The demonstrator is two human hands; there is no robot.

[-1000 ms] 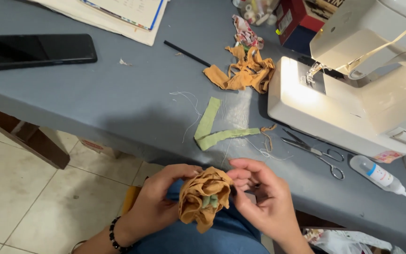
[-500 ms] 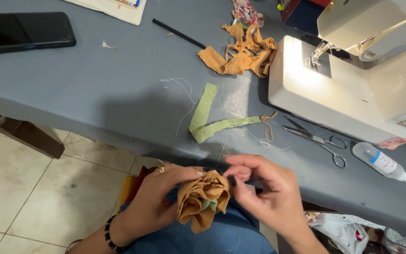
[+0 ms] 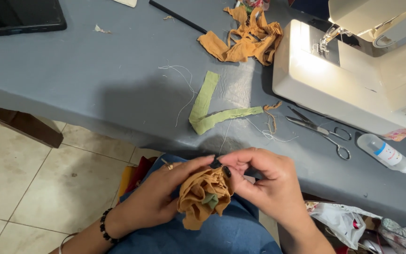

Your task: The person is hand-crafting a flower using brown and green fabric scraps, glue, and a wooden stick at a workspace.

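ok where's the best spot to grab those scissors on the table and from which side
Take the scissors by the finger loops, which point toward the lower right, near the small white bottle. Come from above on that end, probably with the right hand; the closed blades point up-left toward the sewing machine, which blocks an approach from behind.

Warm indoor light, fairly bright. The white sewing machine (image 3: 353,80) has its own small lamp, which blows out its side to glare and puts a pale sheen on the grey-blue table (image 3: 95,80). A soft shadow darkens the table's near edge. Focus is sharp; corners bend slightly.
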